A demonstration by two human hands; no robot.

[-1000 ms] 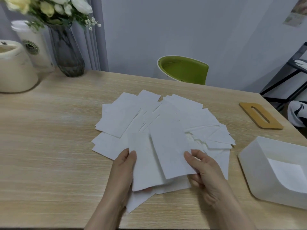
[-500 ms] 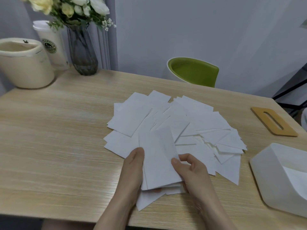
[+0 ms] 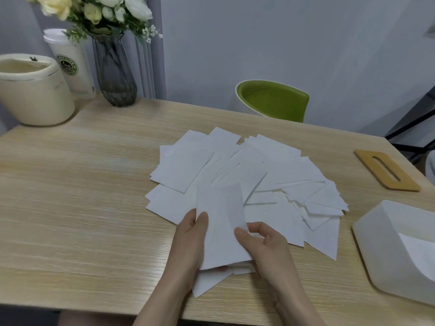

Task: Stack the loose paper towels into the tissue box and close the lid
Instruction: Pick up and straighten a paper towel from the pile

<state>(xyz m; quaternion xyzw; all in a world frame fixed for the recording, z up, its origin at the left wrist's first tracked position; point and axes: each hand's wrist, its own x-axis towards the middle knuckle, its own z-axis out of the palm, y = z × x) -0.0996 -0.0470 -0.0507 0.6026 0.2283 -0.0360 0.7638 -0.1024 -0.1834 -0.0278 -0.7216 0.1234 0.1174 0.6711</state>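
**Hands squaring a small bundle of towels; box not yet loaded**

Both hands grip one gathered bundle of sheets (image 3: 221, 229) at the near edge of the counter (image 3: 70, 208). Left hand (image 3: 188, 241) pinches its left edge, thumb on top; right hand (image 3: 261, 245) pinches the right edge, thumb on the top sheet and fingers curled beneath.

Change noted: a second ago the top sheet lay skewed across the one beneath; it now lies nearly flush, and the hands have drawn closer together. Judged: the bundle is being aligned for transfer, not yet carried.

Loose paper towels (image 3: 270, 175) remain fanned across the counter beyond the hands, overlapping at varied angles. Most of the stacking is outstanding.

Containers:
- Tissue box (image 3: 376, 250), white, open, at the right edge, well apart from the bundle. One white sheet appears to lie inside; the rest is out of frame.
- Lid (image 3: 387, 170), wooden with a slot, lies flat beyond the box, off it.
- Cream pot (image 3: 35, 95), far left: contents cannot be told.
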